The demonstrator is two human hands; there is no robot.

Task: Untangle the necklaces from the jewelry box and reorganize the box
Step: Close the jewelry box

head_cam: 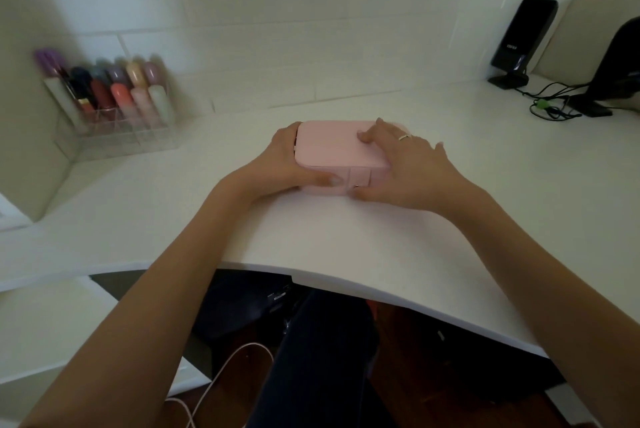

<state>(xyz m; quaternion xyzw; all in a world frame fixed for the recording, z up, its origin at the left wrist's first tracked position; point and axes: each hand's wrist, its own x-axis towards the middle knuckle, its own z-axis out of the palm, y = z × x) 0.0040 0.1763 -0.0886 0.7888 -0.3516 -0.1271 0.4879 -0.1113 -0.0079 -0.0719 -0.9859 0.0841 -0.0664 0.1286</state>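
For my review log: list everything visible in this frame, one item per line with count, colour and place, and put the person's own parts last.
jewelry box: one, pink, lid closed, centre of the desk.
desk: one, white, curved near edge.
clear organiser: one, transparent, far left by the wall.
tubes: several, purple, red, peach, pale green, upright in the organiser; blurred, count unclear.
speaker: one, black, far right by the wall.
black cables: tangled, with a green tie, beside the speaker.
white cable: one, below the desk.
ring: one, on a right finger.
left hand: grips the box's left end.
right hand: fingers on the lid, thumb at the front clasp.
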